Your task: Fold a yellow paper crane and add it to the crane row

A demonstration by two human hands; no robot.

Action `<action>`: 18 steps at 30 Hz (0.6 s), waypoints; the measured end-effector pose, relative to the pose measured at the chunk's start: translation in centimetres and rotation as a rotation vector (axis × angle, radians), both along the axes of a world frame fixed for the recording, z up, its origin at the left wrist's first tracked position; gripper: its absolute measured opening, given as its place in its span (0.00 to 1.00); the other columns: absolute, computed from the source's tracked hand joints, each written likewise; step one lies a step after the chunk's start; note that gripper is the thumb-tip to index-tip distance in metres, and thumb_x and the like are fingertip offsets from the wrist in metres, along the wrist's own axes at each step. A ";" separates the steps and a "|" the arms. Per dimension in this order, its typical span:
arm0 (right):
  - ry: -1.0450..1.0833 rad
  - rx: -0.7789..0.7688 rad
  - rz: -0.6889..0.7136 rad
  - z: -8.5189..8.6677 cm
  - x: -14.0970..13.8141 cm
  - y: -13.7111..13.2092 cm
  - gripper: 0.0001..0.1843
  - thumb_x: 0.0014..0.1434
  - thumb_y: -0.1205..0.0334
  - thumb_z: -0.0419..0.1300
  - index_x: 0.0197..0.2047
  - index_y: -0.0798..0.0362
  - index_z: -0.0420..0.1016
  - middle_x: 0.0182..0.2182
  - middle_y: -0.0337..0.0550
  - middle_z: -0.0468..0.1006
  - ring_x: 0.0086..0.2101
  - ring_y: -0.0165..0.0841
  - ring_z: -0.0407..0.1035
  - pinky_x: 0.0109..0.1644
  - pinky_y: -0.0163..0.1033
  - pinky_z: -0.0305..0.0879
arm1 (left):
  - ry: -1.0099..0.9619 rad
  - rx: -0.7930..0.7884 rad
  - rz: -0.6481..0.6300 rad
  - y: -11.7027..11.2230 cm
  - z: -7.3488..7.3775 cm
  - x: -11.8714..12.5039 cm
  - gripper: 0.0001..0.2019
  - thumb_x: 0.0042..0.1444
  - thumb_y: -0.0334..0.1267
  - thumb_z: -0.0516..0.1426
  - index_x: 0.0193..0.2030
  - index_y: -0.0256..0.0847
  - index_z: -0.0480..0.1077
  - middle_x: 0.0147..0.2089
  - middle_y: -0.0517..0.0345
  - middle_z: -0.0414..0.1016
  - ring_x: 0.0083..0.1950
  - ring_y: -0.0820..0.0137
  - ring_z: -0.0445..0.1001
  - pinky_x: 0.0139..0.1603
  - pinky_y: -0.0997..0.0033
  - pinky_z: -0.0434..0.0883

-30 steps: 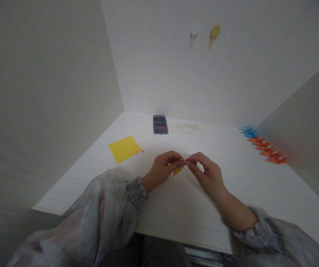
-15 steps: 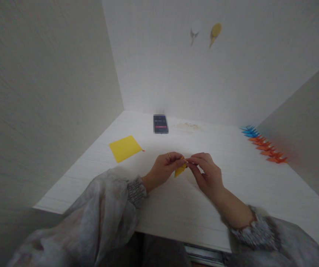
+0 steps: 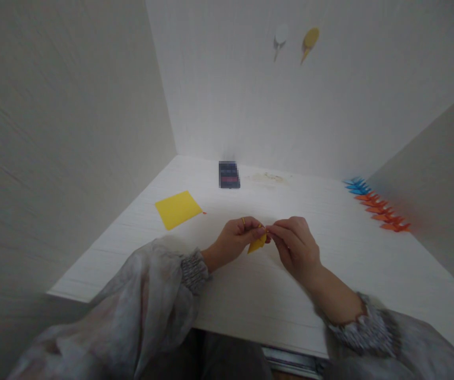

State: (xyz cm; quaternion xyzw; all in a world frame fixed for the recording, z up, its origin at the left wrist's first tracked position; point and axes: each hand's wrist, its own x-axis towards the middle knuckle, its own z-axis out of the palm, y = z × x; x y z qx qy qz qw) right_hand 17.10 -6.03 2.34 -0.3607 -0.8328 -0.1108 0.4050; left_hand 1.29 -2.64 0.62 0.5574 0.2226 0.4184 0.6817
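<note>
A small folded yellow paper piece (image 3: 257,244) is pinched between both my hands just above the white table (image 3: 250,285). My left hand (image 3: 237,237), with a ring on one finger, grips its left side. My right hand (image 3: 296,245) pinches the top edge with fingertips. Most of the paper is hidden by my fingers.
A flat yellow paper square (image 3: 177,209) lies at the left of the table. A small dark blurred object (image 3: 229,174) stands at the back. A row of folded blue (image 3: 355,186) and orange (image 3: 383,216) paper pieces runs along the right wall. Two small shapes hang on the back wall.
My right hand has turned and its fingers have closed more tightly over the yellow paper piece. The paper has tilted slightly. My left hand has barely moved.
</note>
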 end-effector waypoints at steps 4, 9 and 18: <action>0.039 0.011 -0.014 -0.1 -0.2 -0.1 0.12 0.51 0.73 0.55 0.40 0.52 0.67 0.30 0.45 0.69 0.31 0.33 0.62 0.35 0.42 0.61 | -0.037 -0.004 -0.033 0.0 0.2 0.0 0.10 0.46 0.40 0.57 0.29 0.34 0.67 0.28 0.56 0.72 0.32 0.74 0.70 0.35 0.73 0.66; 0.061 0.019 -0.040 -0.1 -0.5 -0.1 0.11 0.51 0.73 0.54 0.39 0.52 0.66 0.30 0.44 0.69 0.31 0.33 0.62 0.35 0.42 0.61 | -0.051 0.007 0.014 -0.1 0.4 0.1 0.10 0.44 0.39 0.59 0.30 0.34 0.67 0.29 0.58 0.72 0.32 0.74 0.70 0.35 0.73 0.66; 0.118 -0.030 -0.086 -0.2 -0.9 -0.2 0.10 0.51 0.73 0.54 0.38 0.53 0.65 0.30 0.44 0.68 0.33 0.34 0.62 0.36 0.42 0.62 | -0.083 0.052 0.114 -0.2 0.5 0.4 0.08 0.44 0.36 0.59 0.29 0.35 0.65 0.26 0.62 0.67 0.29 0.78 0.66 0.32 0.76 0.65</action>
